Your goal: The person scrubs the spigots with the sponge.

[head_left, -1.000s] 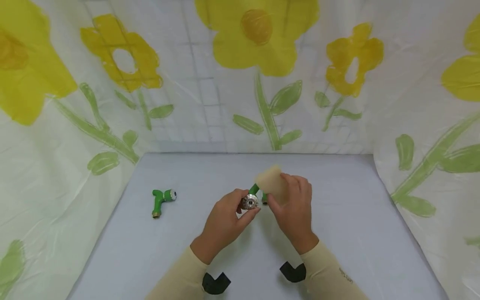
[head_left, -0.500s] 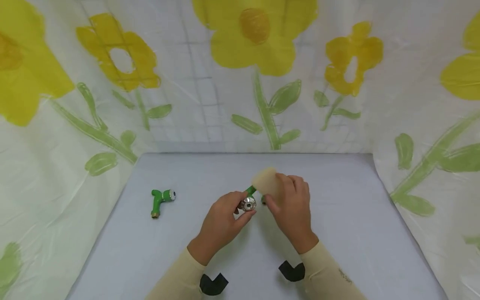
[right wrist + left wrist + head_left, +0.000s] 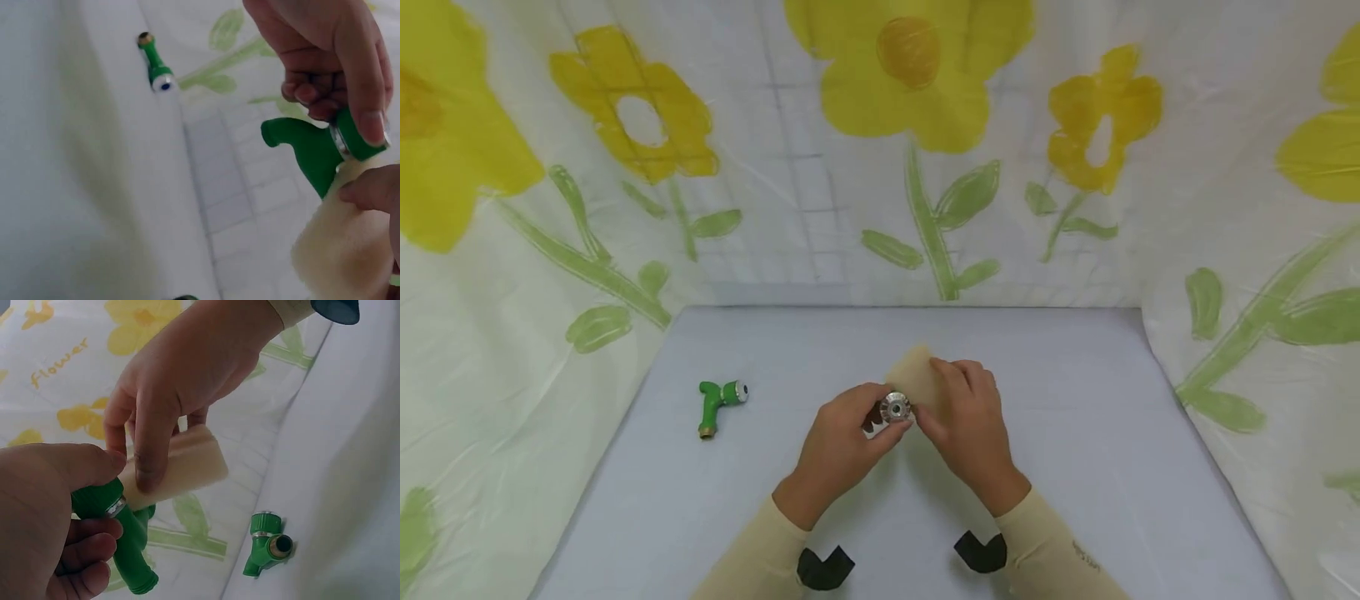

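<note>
My left hand grips a green tap by its knob, thumb on one side and fingers curled on the other. The knob's silver end faces the head camera. In the left wrist view the tap's green body slants downward, and the right wrist view shows its curved spout. My right hand pinches a beige sponge between thumb and fingers. Held close behind the knob, the sponge lies against the tap body and covers part of it.
A second green tap, with a brass-coloured threaded end, lies on the white table at the left. Curtains painted with yellow flowers enclose the table at the back and sides. Black curved pieces stick out at both wrists.
My right hand has moved left and slightly nearer with the sponge. The tap's green body, partly visible earlier in the head view, is now hidden there. The left hand has shifted slightly left.
</note>
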A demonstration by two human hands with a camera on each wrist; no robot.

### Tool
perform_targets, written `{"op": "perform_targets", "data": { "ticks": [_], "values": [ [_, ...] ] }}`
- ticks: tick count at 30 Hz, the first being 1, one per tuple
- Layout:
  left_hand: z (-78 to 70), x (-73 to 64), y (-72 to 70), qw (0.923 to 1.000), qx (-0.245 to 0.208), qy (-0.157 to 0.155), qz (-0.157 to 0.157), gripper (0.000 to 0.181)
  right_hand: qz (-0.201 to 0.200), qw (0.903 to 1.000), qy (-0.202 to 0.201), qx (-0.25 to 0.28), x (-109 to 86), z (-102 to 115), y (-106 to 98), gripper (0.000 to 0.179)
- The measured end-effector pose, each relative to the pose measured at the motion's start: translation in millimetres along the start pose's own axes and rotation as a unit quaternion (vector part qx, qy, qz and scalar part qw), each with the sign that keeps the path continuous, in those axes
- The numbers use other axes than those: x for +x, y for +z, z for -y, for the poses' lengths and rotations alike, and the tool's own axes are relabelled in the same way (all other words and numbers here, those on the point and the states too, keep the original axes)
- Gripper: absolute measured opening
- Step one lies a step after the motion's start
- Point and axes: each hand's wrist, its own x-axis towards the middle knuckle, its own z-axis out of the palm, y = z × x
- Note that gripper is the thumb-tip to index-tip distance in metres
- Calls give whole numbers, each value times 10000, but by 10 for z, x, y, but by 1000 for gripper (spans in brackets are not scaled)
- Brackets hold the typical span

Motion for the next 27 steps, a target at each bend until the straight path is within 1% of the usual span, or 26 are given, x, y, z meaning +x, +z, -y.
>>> {"op": "perform_targets", "data": {
  "ticks": [1, 4, 6, 8, 10, 11, 14, 15, 17, 18, 19, 21, 22, 23, 24, 25, 26, 27],
  "values": [
    [0, -4, -4, 10000, -39, -20, -14, 42, 7, 10000, 54, -9, -3, -8, -4, 64],
    [4, -11, -12, 9995, -261, -168, -30, 43, -97, 9990, 415, 136, -7, -17, -22, 65],
    [10, -15, -21, 9979, -518, -367, -82, 40, 64, 9983, 460, 351, -21, -13, -21, 64],
    [23, -19, -30, 9947, -828, -588, -158, 36, 296, 9964, 484, 627, -40, -1, -18, 64],
    [38, -21, -39, 9899, -1151, -803, -187, 32, 393, 9940, 587, 837, -59, 11, -20, 64],
    [48, -20, -42, 9868, -1314, -926, -177, 30, 378, 9922, 709, 949, -71, 15, -22, 65],
    [71, -9, -58, 9743, -1772, -1378, -191, 25, 383, 9821, 1038, 1528, -109, 48, -29, 65],
    [78, -2, -65, 9677, -1942, -1590, -227, 22, 468, 9765, 1064, 1815, -122, 68, -27, 65],
    [83, 16, -82, 9522, -2248, -2049, -270, 19, 754, 9620, 1026, 2416, -149, 120, -15, 64],
    [82, 25, -91, 9421, -2450, -2276, -268, 18, 855, 9544, 965, 2692, -158, 153, -9, 64],
    [82, 35, -96, 9290, -2732, -2483, -239, 19, 897, 9478, 891, 2927, -159, 189, -6, 64],
    [76, 52, -106, 9019, -3299, -2786, -103, 27, 910, 9401, 815, 3182, -160, 244, -1, 64],
    [73, 55, -113, 8896, -3567, -2853, -12, 32, 865, 9380, 847, 3249, -155, 267, -5, 64],
    [70, 55, -120, 8771, -3858, -2861, 69, 37, 793, 9337, 950, 3359, -148, 285, -12, 64],
    [66, 53, -129, 8639, -4177, -2812, 113, 41, 729, 9273, 1111, 3499, -139, 297, -22, 64],
    [61, 47, -139, 8548, -4428, -2703, 156, 43, 693, 9175, 1349, 3677, -130, 303, -34, 63],
    [60, 37, -147, 8514, -4567, -2571, 195, 43, 681, 9041, 1633, 3889, -124, 301, -45, 61],
    [64, 24, -149, 8506, -4676, -2394, 226, 44, 661, 8878, 1902, 4139, -114, 304, -61, 59]
  ]
}}
